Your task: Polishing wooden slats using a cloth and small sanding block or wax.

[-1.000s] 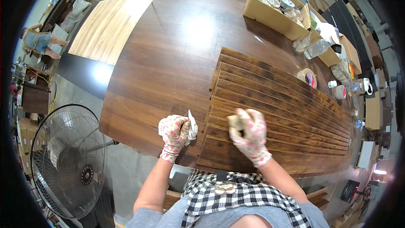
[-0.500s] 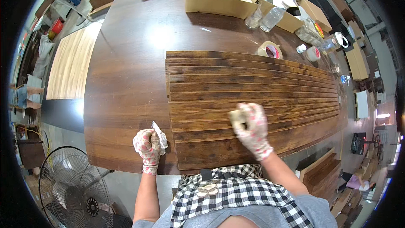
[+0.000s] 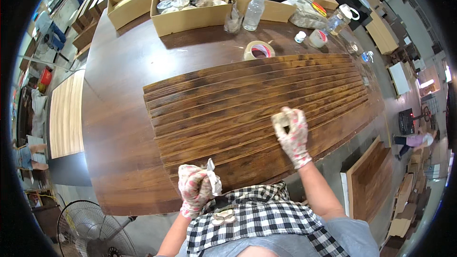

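Observation:
My left hand [image 3: 194,188], in a pink-spotted white glove, is closed on a crumpled white cloth [image 3: 213,180] at the near left corner of the boards. A stack of dark brown wood-grain boards [image 3: 223,114], overlapped in steps, lies on a brown table [image 3: 119,138]. Over the nearer boards, right of the middle, is my right hand [image 3: 293,135] in a matching glove. Its curled fingers grip a small beige pad [image 3: 279,123], whose exact kind I cannot make out. Whether the pad touches the wood is unclear.
Beyond the boards stand a tape roll [image 3: 259,51], a clear bottle [image 3: 253,14], a carton of rolls [image 3: 190,21] and other cartons. A standing fan [image 3: 95,228] is at the lower left. Framed wooden panels [image 3: 371,181] lean at the right. Other people are farther off.
The view has turned, so the boards now sit slanted. My left hand, still with the cloth, has come right to the boards' near corner. My right hand has shifted rightward along the boards.

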A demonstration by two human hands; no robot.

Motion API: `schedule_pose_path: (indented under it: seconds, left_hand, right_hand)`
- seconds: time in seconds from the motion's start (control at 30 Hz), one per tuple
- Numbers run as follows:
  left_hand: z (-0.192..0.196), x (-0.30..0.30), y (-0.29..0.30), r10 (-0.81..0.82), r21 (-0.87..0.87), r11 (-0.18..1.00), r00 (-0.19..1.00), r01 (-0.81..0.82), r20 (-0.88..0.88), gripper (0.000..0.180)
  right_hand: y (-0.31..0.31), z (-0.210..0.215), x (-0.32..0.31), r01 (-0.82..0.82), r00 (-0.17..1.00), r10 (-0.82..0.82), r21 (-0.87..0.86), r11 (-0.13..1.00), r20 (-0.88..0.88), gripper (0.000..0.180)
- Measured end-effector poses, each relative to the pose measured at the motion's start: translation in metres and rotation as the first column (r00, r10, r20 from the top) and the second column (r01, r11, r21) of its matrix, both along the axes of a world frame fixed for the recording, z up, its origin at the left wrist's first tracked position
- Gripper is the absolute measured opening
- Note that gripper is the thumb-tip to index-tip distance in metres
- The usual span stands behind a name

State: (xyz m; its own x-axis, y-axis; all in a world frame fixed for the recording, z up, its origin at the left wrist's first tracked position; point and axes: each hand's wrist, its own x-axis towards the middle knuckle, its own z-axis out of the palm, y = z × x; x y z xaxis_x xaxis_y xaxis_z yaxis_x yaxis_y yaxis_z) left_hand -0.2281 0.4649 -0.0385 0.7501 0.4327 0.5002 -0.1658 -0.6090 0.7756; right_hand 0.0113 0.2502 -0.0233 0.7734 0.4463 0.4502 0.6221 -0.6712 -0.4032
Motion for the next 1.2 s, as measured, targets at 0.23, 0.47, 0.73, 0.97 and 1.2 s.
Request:
schedule_pose_path:
  seconds: [0.23,0.47,0.73,0.97,1.2]
  left_hand:
    - [0.001,0.052,-0.033,-0.162,0.185,0.969,0.986,0.164,-0.023,0.024]
    - [0.002,0.08,-0.07,-0.068,0.374,0.922,0.993,0.101,-0.101,0.02]
    - [0.001,0.143,-0.129,-0.121,0.462,0.869,0.982,0.176,-0.146,0.023]
    - [-0.001,0.162,-0.149,-0.003,0.57,0.811,0.975,0.133,-0.224,0.02]
    - [0.002,0.195,-0.183,-0.064,0.554,0.797,0.946,0.24,-0.316,0.021]
  right_hand:
    - [0.044,0.0,-0.034,-0.241,0.97,0.238,0.063,0.969,0.044,0.036]
    - [-0.09,-0.002,0.07,0.183,0.978,-0.182,0.0,0.983,0.097,0.032]
    - [-0.071,0.002,0.053,-0.099,0.994,0.104,0.189,0.977,-0.017,0.031]
    - [-0.21,0.001,0.171,0.308,0.945,-0.317,0.11,0.945,0.079,0.028]
    - [-0.186,0.012,0.154,-0.011,0.99,-0.008,0.137,0.99,0.14,0.025]
